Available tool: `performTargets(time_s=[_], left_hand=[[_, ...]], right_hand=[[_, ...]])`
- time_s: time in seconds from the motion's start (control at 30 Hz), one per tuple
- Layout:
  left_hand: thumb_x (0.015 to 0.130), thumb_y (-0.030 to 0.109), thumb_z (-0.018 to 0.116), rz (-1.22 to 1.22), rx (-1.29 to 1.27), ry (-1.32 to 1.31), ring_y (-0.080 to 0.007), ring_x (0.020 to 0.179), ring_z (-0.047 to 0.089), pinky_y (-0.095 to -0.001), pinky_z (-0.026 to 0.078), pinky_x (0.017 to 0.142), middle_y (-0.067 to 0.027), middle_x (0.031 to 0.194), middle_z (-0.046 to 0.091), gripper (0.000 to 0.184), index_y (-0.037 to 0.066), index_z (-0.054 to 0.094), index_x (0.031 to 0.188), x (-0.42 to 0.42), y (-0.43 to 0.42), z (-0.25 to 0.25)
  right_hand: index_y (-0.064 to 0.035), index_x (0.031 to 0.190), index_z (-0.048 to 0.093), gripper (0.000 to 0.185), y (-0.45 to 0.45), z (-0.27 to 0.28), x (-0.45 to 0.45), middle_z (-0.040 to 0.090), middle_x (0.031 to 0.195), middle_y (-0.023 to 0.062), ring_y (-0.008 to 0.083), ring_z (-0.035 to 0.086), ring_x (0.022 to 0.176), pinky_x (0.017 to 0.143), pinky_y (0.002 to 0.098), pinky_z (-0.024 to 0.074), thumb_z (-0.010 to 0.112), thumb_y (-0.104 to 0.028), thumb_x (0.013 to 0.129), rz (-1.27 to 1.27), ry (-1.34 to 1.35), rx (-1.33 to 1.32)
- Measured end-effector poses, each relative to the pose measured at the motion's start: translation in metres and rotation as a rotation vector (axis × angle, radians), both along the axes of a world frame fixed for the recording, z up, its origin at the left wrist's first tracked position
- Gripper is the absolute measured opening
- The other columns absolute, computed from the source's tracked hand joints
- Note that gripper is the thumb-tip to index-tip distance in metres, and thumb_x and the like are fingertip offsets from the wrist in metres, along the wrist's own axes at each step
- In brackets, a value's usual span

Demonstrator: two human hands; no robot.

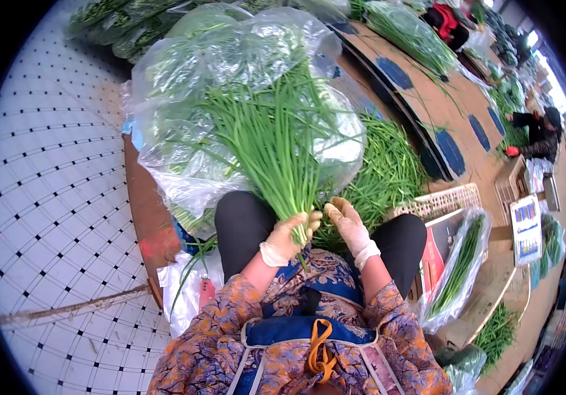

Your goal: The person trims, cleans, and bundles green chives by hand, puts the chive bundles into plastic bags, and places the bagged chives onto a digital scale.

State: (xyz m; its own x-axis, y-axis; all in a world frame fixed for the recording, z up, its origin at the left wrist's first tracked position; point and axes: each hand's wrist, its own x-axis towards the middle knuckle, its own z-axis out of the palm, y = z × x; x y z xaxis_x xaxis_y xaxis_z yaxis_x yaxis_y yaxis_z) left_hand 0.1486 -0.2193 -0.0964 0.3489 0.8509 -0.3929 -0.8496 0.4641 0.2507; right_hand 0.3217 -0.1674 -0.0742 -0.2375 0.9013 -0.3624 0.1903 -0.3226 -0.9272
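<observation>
My left hand, in a pale glove, is wrapped round the lower stalks of a bunch of garlic chives. The long green leaves fan up and away from me, over a large clear plastic bag with more greens inside. Just right of the stalks is my right hand, gloved too, its fingers curled in and pressed together. Whatever is between those fingertips is too small to make out. A heap of loose garlic chives lies beyond and around the right hand.
A pale plastic crate stands at my right, near a bagged bundle of greens and a cardboard box. More bagged greens lie farther back. A co-worker sits at the far right. Patterned white flooring covers the left.
</observation>
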Motion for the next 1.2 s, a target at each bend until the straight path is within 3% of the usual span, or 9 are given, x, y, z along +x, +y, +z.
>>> performTargets(time_s=[0.07, 0.17, 0.27, 0.4, 0.5, 0.67, 0.83, 1.0, 1.2], left_hand=[[0.086, 0.004, 0.051, -0.002, -0.02, 0.47, -0.0144, 0.066, 0.059, -0.0234, 0.05, 0.052, -0.0114, 0.091, 0.064, 0.028, 0.0, 0.051, 0.114, 0.012, -0.002, 0.001], [0.082, 0.004, 0.055, 0.081, 0.144, 0.884, -0.0147, 0.062, 0.059, -0.0232, 0.046, 0.05, -0.0095, 0.082, 0.062, 0.028, 0.002, 0.051, 0.11, 0.044, -0.005, -0.003], [0.081, 0.009, 0.057, 0.128, 0.364, 1.214, -0.023, 0.104, 0.052, -0.0331, 0.043, 0.086, -0.0147, 0.116, 0.052, 0.052, 0.001, 0.034, 0.127, 0.061, -0.009, -0.08], [0.078, 0.01, 0.062, 0.014, 0.417, 1.392, -0.0232, 0.109, 0.05, -0.0321, 0.041, 0.089, -0.0151, 0.118, 0.05, 0.064, 0.001, 0.026, 0.131, 0.059, -0.026, -0.01], [0.076, 0.01, 0.065, -0.036, 0.315, 1.059, -0.0247, 0.107, 0.051, -0.0325, 0.04, 0.09, -0.0152, 0.115, 0.051, 0.064, 0.002, 0.03, 0.128, 0.066, -0.028, 0.007], [0.08, 0.006, 0.058, -0.524, 0.355, 0.847, -0.0089, 0.045, 0.047, -0.0208, 0.037, 0.039, -0.0039, 0.07, 0.056, 0.032, 0.002, 0.046, 0.11, 0.062, -0.039, 0.021], [0.085, 0.007, 0.055, -0.299, 0.381, 1.069, -0.0078, 0.068, 0.054, -0.0212, 0.045, 0.063, -0.0012, 0.082, 0.057, 0.03, 0.002, 0.049, 0.114, 0.053, -0.008, 0.015], [0.085, 0.008, 0.053, -0.053, 0.782, 1.313, -0.0161, 0.088, 0.058, -0.0272, 0.046, 0.079, -0.0096, 0.102, 0.058, 0.031, 0.0, 0.05, 0.115, 0.065, 0.06, 0.016], [0.084, 0.02, 0.055, -0.506, 1.191, 1.404, -0.0249, 0.092, 0.055, -0.0321, 0.044, 0.083, -0.0157, 0.106, 0.054, 0.038, 0.003, 0.051, 0.118, 0.136, 0.099, 0.051]], right_hand=[[0.0085, 0.133, 0.023, 0.073, 0.003, 0.017, -0.016, 0.05, 0.119, 0.0232, 0.0231, 0.052, 0.107, 0.089, 0.0294, 0.0423, 0.063, -0.026, 0.083, 0.053, 0.078, -0.029], [0.0086, 0.138, 0.0, 0.1, 0.003, 0.022, -0.039, 0.045, 0.123, 0.0281, 0.0252, 0.049, 0.11, 0.094, 0.03, 0.0386, 0.072, -0.025, 0.076, 0.23, -0.141, 0.167], [0.0064, 0.137, 0.012, 0.087, -0.014, -0.008, -0.056, 0.05, 0.119, 0.0212, 0.02, 0.051, 0.105, 0.091, 0.0282, 0.0397, 0.069, -0.017, 0.077, 0.09, 0.076, 0.176], [0.0019, 0.126, 0.033, 0.057, -0.018, 0.004, -0.05, 0.055, 0.11, 0.0099, 0.0162, 0.052, 0.097, 0.088, 0.0275, 0.0406, 0.063, -0.005, 0.079, -0.059, 0.254, 0.138], [0.0003, 0.118, 0.044, 0.044, -0.017, 0.028, -0.04, 0.057, 0.104, 0.0056, 0.0146, 0.053, 0.093, 0.086, 0.0258, 0.0408, 0.063, -0.001, 0.078, -0.084, 0.229, 0.182], [0.0015, 0.117, 0.047, 0.041, -0.004, 0.061, 0.007, 0.057, 0.091, 0.0056, 0.0102, 0.055, 0.07, 0.062, 0.0237, 0.0497, 0.062, -0.004, 0.079, -0.116, 0.725, -0.205], [0.004, 0.124, 0.042, 0.047, -0.011, 0.093, 0.071, 0.057, 0.109, 0.0145, 0.0087, 0.053, 0.067, 0.058, 0.0199, 0.0471, 0.054, -0.008, 0.08, -0.196, 1.058, -0.218], [0.004, 0.125, 0.04, 0.05, -0.028, 0.088, 0.11, 0.057, 0.094, 0.011, 0.0072, 0.048, 0.062, 0.054, 0.0172, 0.0413, 0.054, -0.013, 0.08, -0.192, 1.208, -0.204], [0.0026, 0.123, 0.042, 0.052, -0.04, 0.082, 0.15, 0.057, 0.093, 0.0111, 0.0085, 0.046, 0.06, 0.053, 0.019, 0.04, 0.056, -0.015, 0.076, -0.27, 1.252, -0.092]])
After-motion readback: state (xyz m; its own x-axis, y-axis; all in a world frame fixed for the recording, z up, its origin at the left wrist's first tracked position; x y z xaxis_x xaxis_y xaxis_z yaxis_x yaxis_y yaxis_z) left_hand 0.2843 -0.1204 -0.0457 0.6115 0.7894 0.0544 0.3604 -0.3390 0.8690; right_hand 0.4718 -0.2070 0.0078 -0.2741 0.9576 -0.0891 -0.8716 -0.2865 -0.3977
